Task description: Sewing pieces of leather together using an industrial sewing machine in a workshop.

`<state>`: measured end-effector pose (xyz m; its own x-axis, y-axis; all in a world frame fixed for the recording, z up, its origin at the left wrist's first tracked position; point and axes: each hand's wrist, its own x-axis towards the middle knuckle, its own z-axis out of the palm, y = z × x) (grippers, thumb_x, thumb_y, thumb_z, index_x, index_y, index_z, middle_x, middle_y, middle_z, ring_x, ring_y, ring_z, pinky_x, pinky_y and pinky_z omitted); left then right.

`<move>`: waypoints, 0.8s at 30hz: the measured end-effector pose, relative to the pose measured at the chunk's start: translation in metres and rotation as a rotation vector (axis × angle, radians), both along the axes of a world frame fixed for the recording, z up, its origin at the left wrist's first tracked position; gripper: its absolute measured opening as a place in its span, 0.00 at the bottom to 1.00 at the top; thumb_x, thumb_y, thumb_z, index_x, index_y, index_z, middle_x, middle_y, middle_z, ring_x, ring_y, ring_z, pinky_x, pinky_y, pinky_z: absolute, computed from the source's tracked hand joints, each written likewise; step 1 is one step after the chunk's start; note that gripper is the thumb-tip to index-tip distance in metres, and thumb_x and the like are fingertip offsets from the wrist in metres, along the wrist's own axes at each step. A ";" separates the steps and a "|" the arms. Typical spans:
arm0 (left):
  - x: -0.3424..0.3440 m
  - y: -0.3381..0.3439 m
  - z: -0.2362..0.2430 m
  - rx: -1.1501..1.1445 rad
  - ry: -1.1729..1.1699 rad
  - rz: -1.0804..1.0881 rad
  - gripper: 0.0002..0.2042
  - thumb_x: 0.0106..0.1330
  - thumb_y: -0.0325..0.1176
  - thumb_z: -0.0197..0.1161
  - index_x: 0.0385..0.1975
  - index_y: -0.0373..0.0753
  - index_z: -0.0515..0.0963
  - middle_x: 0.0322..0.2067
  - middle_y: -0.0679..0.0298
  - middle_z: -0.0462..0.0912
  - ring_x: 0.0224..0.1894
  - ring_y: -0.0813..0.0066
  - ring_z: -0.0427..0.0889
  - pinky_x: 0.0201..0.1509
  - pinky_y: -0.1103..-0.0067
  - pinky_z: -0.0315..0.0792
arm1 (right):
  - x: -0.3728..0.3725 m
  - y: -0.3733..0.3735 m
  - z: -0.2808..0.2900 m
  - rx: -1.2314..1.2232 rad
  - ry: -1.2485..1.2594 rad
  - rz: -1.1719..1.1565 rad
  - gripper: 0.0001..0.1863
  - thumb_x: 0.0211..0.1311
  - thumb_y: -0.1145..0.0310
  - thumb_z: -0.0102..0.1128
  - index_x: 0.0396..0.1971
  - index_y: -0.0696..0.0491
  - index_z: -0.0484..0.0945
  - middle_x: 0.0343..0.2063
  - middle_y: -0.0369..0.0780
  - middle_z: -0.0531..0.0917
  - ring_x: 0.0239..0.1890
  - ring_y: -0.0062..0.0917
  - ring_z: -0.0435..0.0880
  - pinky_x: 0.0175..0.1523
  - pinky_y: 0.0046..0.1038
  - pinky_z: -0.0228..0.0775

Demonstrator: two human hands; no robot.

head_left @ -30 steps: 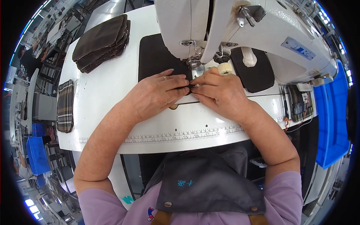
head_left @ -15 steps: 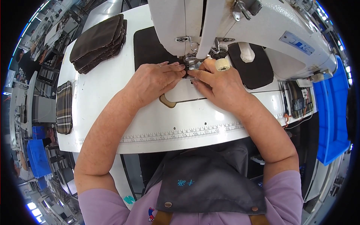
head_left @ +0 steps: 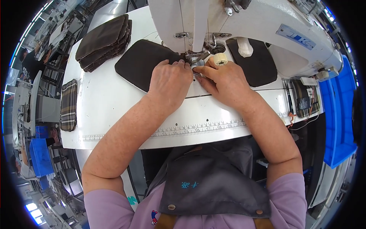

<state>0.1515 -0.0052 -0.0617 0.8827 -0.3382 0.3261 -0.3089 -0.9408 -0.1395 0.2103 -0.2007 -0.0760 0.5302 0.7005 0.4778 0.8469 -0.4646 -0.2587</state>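
A dark brown fabric panel (head_left: 138, 63) with rounded corners lies on the sewing machine's bed, its right end at the presser foot (head_left: 193, 60). My left hand (head_left: 171, 82) rests flat on this end, fingers stretched away from me, tips just left of the needle area. On the other side of the foot is my right hand (head_left: 225, 81). Its thumb and forefinger are drawn close together beside the foot; whatever is between them is too small to tell. The cream knob (head_left: 220, 58) of the white sewing machine (head_left: 259, 26) hides part of that hand's far fingers.
A stack of dark brown panels (head_left: 103, 40) lies at the far left, with a folded plaid cloth (head_left: 68, 105) nearer. Another dark panel (head_left: 259, 68) lies under the machine arm. A ruler strip (head_left: 183, 132) runs along the white table's front; a blue bin (head_left: 337, 118) stands right.
The fabric panel has turned and shifted left and toward me. My left hand has swung right, its fingers now pointing away from me. My right hand has barely moved.
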 end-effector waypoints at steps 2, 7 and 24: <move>0.003 -0.004 0.008 -0.018 0.087 0.033 0.12 0.70 0.34 0.60 0.39 0.32 0.87 0.37 0.53 0.90 0.37 0.59 0.90 0.53 0.66 0.81 | 0.003 -0.001 -0.001 0.010 0.009 0.002 0.11 0.62 0.63 0.68 0.42 0.49 0.88 0.33 0.41 0.82 0.34 0.39 0.86 0.39 0.41 0.79; 0.000 -0.010 0.031 -0.097 0.233 0.130 0.14 0.65 0.39 0.64 0.35 0.34 0.89 0.30 0.54 0.90 0.32 0.57 0.88 0.49 0.67 0.80 | 0.007 -0.002 0.003 0.018 0.021 0.016 0.11 0.62 0.63 0.67 0.42 0.49 0.88 0.32 0.40 0.82 0.34 0.39 0.86 0.38 0.41 0.78; -0.023 0.038 -0.003 -0.467 0.404 -0.215 0.48 0.56 0.62 0.72 0.71 0.33 0.68 0.73 0.47 0.65 0.79 0.53 0.59 0.82 0.46 0.44 | -0.008 -0.002 0.008 0.063 -0.045 0.215 0.12 0.55 0.67 0.74 0.40 0.49 0.88 0.30 0.37 0.80 0.30 0.34 0.82 0.34 0.38 0.74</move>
<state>0.1284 0.0324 -0.0648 0.8950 -0.4241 0.1383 -0.4395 -0.7855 0.4357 0.2026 -0.2027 -0.0680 0.3490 0.7635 0.5434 0.9360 -0.2561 -0.2414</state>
